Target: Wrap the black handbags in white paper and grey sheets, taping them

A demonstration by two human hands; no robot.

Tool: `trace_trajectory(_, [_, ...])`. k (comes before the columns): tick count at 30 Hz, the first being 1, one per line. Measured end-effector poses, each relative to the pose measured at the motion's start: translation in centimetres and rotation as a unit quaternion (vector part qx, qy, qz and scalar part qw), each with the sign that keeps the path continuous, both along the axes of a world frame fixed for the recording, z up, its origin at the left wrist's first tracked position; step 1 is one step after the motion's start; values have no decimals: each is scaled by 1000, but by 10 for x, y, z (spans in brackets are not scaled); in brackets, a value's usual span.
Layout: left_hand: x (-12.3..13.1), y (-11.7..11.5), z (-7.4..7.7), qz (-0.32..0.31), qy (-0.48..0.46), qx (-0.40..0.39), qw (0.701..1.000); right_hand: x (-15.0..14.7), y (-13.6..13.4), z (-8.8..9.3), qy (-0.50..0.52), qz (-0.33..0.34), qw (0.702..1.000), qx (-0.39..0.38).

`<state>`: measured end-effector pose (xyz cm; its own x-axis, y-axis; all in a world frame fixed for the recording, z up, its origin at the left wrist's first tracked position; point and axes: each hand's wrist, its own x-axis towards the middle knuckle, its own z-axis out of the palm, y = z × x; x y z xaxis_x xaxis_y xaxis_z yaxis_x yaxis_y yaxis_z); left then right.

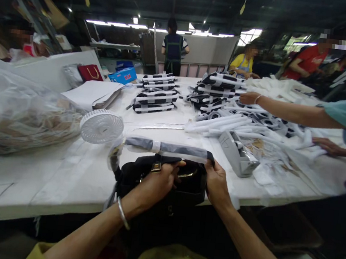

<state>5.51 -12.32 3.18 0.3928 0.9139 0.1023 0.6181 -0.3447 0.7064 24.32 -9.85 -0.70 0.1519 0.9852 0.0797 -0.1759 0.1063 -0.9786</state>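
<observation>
A black handbag (160, 190) with gold-coloured hardware leans at the table's front edge, its mouth open toward me. A wrapped strap (183, 150), in clear and white covering, runs across its top. My left hand (163, 178), a bangle on its wrist, reaches over the mouth with fingers curled at the inner edge; some fingertips are hidden inside. A gold zip (186, 175) shows just right of those fingers. My right hand (219, 184) pinches the bag's upper right corner by the strap's end, thumb on top.
A white fan (102, 127) stands left of the bag, a tape dispenser (238, 155) right. Stacked wrapped bags (156, 97) lie beyond. White wrapped straps (223, 124) are heaped at right, where a co-worker's arm (298, 109) reaches in. A plastic sack (29, 110) fills the left.
</observation>
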Motion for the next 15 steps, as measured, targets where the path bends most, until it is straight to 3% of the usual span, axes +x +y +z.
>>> trace_trajectory(4, [10, 13, 9, -26, -56, -100, 993, -1, -5, 0, 4, -7, 1000, 4])
trace_trajectory(9, [40, 24, 9, -26, -3, -25, 999, 1, -5, -3, -7, -11, 1000, 23])
trace_trajectory(12, [44, 27, 6, -34, -35, -43, 998, 3, -5, -4, -13, 0, 999, 37])
trace_trajectory(15, [40, 27, 4, -39, -104, -121, 986, 5, -6, -5, -1, 13, 999, 32])
